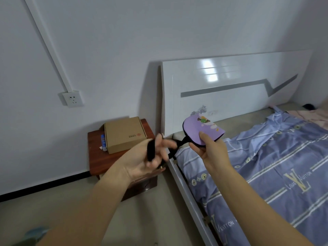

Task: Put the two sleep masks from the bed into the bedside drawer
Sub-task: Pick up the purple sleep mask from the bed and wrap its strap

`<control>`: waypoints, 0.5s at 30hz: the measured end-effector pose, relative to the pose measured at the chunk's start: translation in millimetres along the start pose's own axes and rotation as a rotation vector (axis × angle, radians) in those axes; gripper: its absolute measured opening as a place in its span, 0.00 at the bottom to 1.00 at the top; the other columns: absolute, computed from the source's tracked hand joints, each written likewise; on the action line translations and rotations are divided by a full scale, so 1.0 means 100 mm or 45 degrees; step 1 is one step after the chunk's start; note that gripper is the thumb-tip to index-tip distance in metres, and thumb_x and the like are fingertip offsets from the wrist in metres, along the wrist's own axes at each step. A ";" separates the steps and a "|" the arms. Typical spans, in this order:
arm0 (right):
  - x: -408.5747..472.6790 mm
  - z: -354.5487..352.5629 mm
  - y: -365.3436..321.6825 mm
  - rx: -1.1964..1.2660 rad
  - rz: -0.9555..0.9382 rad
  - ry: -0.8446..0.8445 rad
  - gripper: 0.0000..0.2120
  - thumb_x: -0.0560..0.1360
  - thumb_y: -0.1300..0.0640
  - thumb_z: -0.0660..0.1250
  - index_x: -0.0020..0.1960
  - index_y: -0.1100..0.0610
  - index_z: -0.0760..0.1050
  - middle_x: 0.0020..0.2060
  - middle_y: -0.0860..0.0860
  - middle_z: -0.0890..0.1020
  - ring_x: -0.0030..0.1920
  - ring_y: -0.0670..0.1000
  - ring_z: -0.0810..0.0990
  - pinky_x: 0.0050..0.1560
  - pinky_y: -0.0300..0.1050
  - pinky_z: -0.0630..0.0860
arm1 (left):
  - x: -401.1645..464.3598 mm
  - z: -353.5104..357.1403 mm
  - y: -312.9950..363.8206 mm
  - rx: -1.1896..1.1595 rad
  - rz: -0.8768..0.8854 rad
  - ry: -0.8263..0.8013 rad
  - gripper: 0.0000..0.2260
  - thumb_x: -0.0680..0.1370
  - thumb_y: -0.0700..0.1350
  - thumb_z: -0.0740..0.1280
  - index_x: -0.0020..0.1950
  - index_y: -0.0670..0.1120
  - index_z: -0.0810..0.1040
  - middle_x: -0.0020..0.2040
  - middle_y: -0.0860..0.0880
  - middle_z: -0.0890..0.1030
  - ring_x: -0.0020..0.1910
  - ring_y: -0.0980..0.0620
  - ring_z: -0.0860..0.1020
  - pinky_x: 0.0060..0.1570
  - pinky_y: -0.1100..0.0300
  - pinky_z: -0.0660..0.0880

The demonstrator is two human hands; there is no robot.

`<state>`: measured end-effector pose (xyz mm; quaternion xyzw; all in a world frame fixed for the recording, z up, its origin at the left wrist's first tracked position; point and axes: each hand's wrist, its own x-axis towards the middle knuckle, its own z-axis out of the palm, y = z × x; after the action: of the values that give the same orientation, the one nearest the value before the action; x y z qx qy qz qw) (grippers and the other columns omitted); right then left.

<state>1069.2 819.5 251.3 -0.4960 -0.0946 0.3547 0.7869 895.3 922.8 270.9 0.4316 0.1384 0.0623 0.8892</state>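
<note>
A purple sleep mask (198,132) with a cartoon print is held folded in my right hand (211,150), above the bed's left edge. Its black strap (151,150) stretches left and loops over my left hand (147,157), whose fingers are blurred around it. Both hands hover between the bed and the reddish-brown bedside table (95,142). The table's drawer front (143,181) shows below my left hand; whether it is open or shut is hidden by my arm. A second dark item (308,106) lies far back on the bed; I cannot tell what it is.
A cardboard box (124,134) and a small blue tube (103,142) sit on the bedside table. The white headboard (230,89) stands against the wall. A blue patterned bedsheet (266,167) covers the bed. A wall socket (71,98) is at the left.
</note>
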 end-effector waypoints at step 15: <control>-0.02 0.04 0.04 -0.277 0.315 -0.286 0.16 0.76 0.66 0.64 0.63 0.64 0.71 0.47 0.56 0.81 0.32 0.48 0.85 0.28 0.38 0.80 | 0.18 -0.16 -0.09 1.647 0.613 0.482 0.40 0.74 0.43 0.67 0.71 0.70 0.44 0.61 0.61 0.72 0.55 0.75 0.70 0.54 0.75 0.69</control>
<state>1063.9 822.3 249.8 -0.5433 -0.1581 0.4895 0.6635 907.5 933.3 251.3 0.8728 0.2005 0.2360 0.3773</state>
